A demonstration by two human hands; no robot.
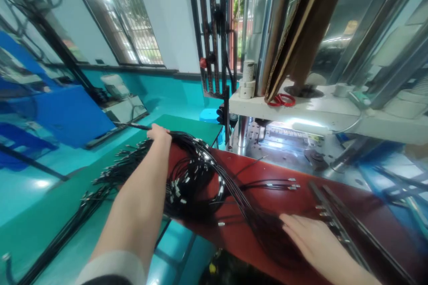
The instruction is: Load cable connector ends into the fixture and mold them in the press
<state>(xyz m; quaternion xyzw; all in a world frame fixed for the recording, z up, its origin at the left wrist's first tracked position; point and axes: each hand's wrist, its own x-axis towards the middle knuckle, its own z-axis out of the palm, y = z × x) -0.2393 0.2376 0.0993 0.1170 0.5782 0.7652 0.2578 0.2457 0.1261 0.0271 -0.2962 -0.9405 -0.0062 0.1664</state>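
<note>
Black cables (230, 182) with white tags run in a bundle across a red tabletop (267, 164). My left hand (158, 132) is closed round the bundle at its far left, where a dark end sticks out past the fingers. At the right, my right hand (301, 231) touches the near end of the cables with its fingers stretched out side by side. Between the hands lies a coil of tagged cables (190, 178). More black cables with metal ends (127, 160) are piled on the green table, behind my left forearm.
A press with metal columns and a white plate (321, 109) stands at the back right, with red-handled scissors (282, 99) on it. Metal rails (347, 227) lie right of my right hand. The green table (197, 129) adjoins the red one. A blue stool (177, 249) stands below.
</note>
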